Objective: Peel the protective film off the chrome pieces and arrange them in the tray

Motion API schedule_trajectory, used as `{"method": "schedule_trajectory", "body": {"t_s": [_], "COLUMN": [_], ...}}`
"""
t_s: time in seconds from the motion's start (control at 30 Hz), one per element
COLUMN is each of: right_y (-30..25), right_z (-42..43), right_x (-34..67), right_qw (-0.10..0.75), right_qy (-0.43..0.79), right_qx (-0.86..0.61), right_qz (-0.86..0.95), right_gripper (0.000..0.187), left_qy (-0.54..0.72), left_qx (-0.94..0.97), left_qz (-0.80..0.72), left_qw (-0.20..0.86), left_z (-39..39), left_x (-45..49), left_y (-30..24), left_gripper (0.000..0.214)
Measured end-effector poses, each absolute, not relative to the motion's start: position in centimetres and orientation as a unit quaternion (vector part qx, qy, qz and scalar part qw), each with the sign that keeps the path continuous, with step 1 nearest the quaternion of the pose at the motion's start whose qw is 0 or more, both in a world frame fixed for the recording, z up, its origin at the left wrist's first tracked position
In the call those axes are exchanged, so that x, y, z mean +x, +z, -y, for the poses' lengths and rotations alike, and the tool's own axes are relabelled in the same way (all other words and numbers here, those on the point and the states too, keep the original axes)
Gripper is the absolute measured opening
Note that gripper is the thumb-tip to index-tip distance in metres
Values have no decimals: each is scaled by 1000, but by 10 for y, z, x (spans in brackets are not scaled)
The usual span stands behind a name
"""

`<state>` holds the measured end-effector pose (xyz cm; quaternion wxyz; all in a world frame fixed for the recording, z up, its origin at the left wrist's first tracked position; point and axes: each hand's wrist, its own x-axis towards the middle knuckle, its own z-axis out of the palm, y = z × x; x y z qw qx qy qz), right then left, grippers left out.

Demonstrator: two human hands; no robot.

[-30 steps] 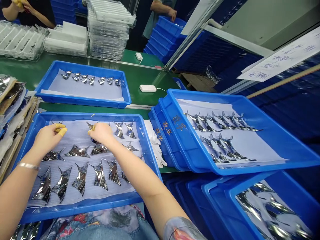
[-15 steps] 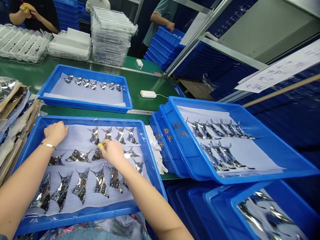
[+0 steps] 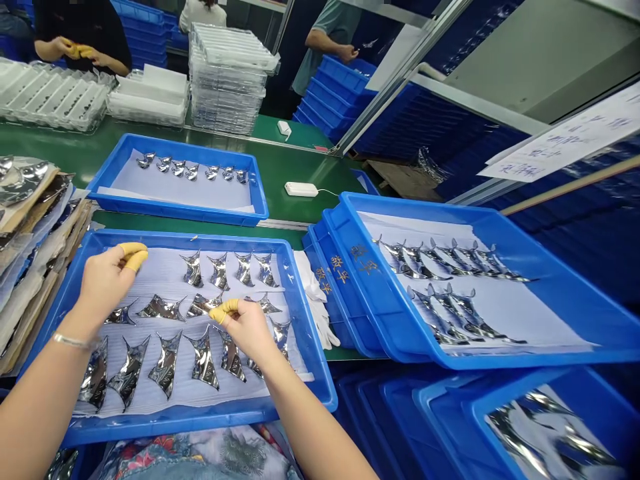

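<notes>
Because the silver foil pieces (image 3: 203, 360) look thin and light, we would expect them to be soft, easily creased and slippery on their mirror-bright faces. We would take hold of one by a pointed corner or edge with the fingertips, not press across its middle. Each piece has a curved, three-pointed outline, rather like a small stingray, and its surface shows faint ripples.

In the head view, the pieces lie in three rows on a ribbed white sheet (image 3: 150, 270) inside a blue plastic tray (image 3: 200, 427) directly before us. Our left hand (image 3: 106, 283) hovers above the top left of the sheet, its thumb and forefinger pressed together in yellow finger cots (image 3: 134, 257), with nothing visible between them. Our right hand (image 3: 247, 330) is pinched over the middle row, its fingers (image 3: 223, 309) closed at a piece's edge. We cannot tell whether they are gripping foil.

More pieces lie in a tilted blue tray (image 3: 500, 220) to the right, and a smaller group sits in a far blue tray (image 3: 175, 143) on the green counter (image 3: 310, 160). White gloves (image 3: 315, 293) lie just beside the near tray. A co-worker's hands (image 3: 75, 50) work farther off.
</notes>
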<state>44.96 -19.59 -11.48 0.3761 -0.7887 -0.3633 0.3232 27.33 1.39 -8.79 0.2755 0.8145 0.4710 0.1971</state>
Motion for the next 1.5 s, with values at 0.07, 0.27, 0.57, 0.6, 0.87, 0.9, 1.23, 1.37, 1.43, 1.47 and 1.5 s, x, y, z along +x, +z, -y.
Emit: {"method": "schedule_trajectory", "body": {"t_s": [0.07, 0.27, 0.57, 0.6, 0.87, 0.9, 1.23, 1.37, 1.43, 1.47, 1.5], "right_y": [-110, -84, -65, -63, -46, -44, -37, -33, -33, -33, -33], "right_z": [200, 211, 223, 224, 227, 227, 230, 232, 232, 231, 231], "right_x": [447, 439, 429, 428, 419, 417, 406, 406, 406, 406, 407], "right_qw": [417, 505, 562, 564, 555, 556, 615, 619, 622, 626, 631], "right_qy": [333, 351, 401, 393, 360, 370, 295, 280, 291, 298, 305], "right_qx": [-765, -697, -573, -573, -531, -526, -484, -487, -492, -493, -495], "right_qz": [360, 368, 442, 447, 530, 526, 547, 549, 536, 526, 514], "right_gripper": [25, 56, 19, 16, 31, 31, 18, 13, 13, 13, 15], "left_qy": [235, 242, 226, 220, 192, 190, 157, 170, 155, 145, 137], "left_qx": [785, 675, 537, 528, 491, 491, 543, 558, 553, 551, 551], "left_qz": [-425, -283, -244, -247, -262, -262, -224, -240, -241, -238, -235], "left_qw": [384, 637, 775, 782, 808, 809, 794, 776, 783, 787, 789], "left_z": [11, 59, 74, 74, 82, 83, 91, 92, 92, 92, 92], "left_x": [276, 281, 284, 283, 288, 288, 277, 267, 262, 259, 257], "left_y": [-74, -45, -31, -30, -27, -26, -28, -36, -43, -46, -49], "left_gripper": [44, 44, 32, 34, 40, 39, 33, 30, 27, 26, 27]}}
